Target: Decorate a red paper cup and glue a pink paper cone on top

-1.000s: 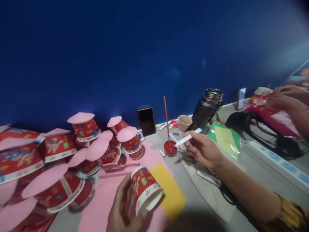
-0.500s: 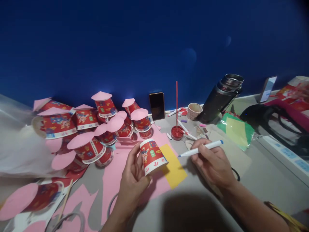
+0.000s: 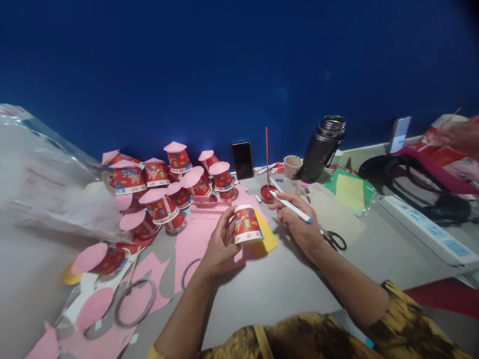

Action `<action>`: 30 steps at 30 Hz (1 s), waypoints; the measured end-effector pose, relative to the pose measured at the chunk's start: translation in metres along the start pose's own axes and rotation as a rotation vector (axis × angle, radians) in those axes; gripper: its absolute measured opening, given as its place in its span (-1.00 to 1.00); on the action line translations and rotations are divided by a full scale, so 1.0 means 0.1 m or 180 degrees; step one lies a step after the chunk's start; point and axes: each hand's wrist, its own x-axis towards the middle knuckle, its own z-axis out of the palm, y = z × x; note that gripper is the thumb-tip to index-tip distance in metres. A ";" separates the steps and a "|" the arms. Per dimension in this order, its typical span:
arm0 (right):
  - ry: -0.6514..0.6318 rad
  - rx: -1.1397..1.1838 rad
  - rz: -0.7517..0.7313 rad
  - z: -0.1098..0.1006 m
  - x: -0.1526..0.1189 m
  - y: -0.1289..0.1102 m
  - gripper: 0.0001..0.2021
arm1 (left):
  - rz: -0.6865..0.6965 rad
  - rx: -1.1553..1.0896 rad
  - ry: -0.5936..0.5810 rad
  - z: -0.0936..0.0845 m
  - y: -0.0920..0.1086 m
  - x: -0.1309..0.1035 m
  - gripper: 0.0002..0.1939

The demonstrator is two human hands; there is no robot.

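A red printed paper cup [image 3: 247,224], with small pink-red marks along its white band, is gripped upside down in my left hand [image 3: 220,244] above the pink paper. My right hand [image 3: 297,219] holds a white marker [image 3: 294,207] with a blue end, its other end pointing at the small red dish [image 3: 267,194]. A thin red stick [image 3: 267,154] stands up from that dish. Pink paper [image 3: 194,234] and a yellow sheet [image 3: 268,239] lie beneath the cup.
Several red cups with pink cone tops [image 3: 160,204] crowd the left. A phone [image 3: 242,160] leans on the blue wall. Farther right are a paper cup [image 3: 292,166], a black thermos [image 3: 324,149], scissors [image 3: 334,240], a power strip [image 3: 426,229] and another person's hand [image 3: 462,137].
The marker has swung round in my right hand, from pointing toward the cup to reaching the red dish. The camera view has shifted, and another person's hand now shows at the right.
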 end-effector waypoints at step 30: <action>-0.1524 -0.1824 -0.0708 -0.14 0.05 0.16 0.02 | -0.0014 0.1239 -0.0367 -0.06 0.17 -0.06 0.15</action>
